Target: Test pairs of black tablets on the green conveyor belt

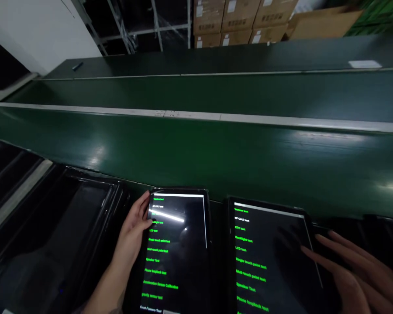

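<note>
Two black tablets lie side by side at the near edge of a green conveyor belt (pixel 196 148). Each screen lists test items in green and white text. My left hand (pixel 132 229) grips the left edge of the left tablet (pixel 177 257), with its fingers over the screen. My right hand (pixel 353 272) rests at the right edge of the right tablet (pixel 265 266), its fingers spread and holding nothing. The lower parts of both tablets run out of view.
Black plastic trays (pixel 68 209) lie to the left of the tablets. A blue pen (pixel 77 66) and a white paper sheet (pixel 364 64) lie on a far green surface. Stacked cardboard boxes (pixel 236 22) and a metal rack (pixel 144 26) stand beyond it.
</note>
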